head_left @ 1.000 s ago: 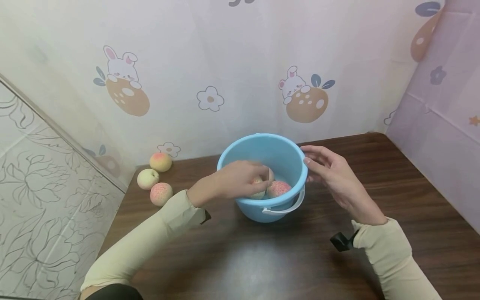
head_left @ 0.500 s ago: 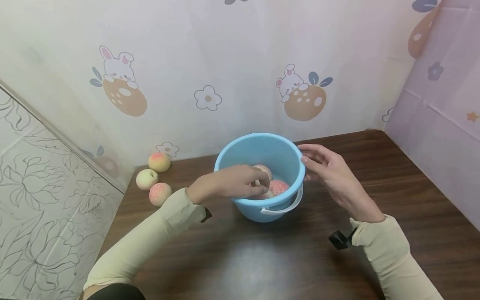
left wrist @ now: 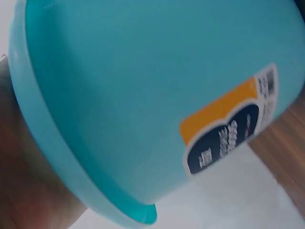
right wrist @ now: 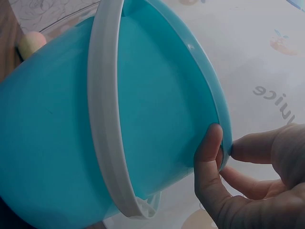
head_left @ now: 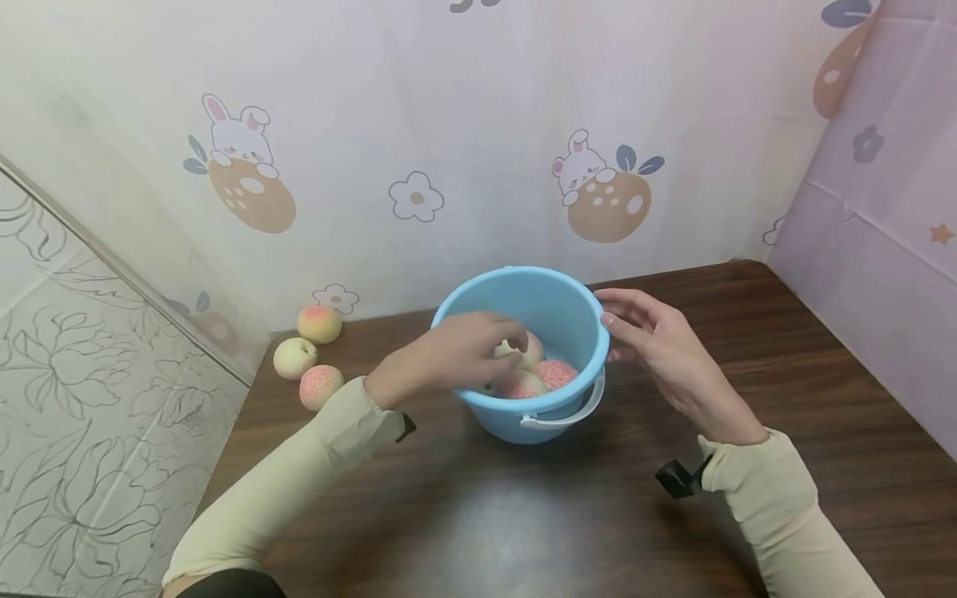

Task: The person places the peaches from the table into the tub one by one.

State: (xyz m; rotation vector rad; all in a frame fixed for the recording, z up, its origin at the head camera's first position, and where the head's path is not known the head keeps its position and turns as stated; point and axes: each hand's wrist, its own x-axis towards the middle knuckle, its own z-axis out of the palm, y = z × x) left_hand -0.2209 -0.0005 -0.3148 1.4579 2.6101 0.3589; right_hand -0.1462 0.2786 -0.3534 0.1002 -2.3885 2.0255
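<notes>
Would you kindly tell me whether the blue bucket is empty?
Not empty: the head view shows peaches inside the bucket.

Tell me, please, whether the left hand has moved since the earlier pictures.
Yes: against the central wall flower, the left hand has shifted slightly leftward in the head view.

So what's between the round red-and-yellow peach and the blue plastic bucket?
Bare brown wooden tabletop separates the peach from the bucket in the head view.
</notes>
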